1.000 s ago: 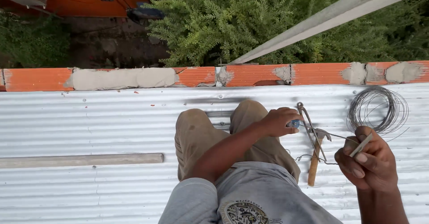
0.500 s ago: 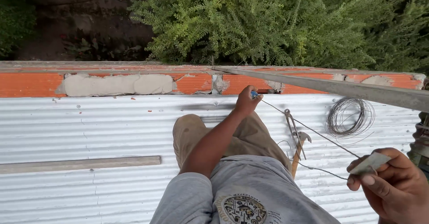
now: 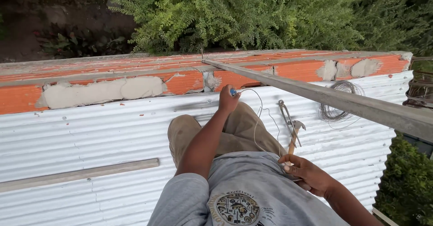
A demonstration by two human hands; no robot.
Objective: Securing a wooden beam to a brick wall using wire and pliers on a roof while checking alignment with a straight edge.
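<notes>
1. Left hand (image 3: 228, 100): fingers pinching closed on a small blue-tipped piece at the wire (image 3: 258, 117)'s far end, just below the orange brick wall (image 3: 112, 79).
2. Right hand (image 3: 306, 174): fingers curling shut on the wire's near end, by the grey shirt (image 3: 252, 194); wire running slack between both hands, lengthwise away from the person.
3. Pincers (image 3: 287, 117), hammer (image 3: 295, 133) and wire coil (image 3: 338, 102): lying on the corrugated roof (image 3: 81, 136), nearer the right hand.
4. Packages, signs: none showing; round printed emblem on the shirt.
</notes>
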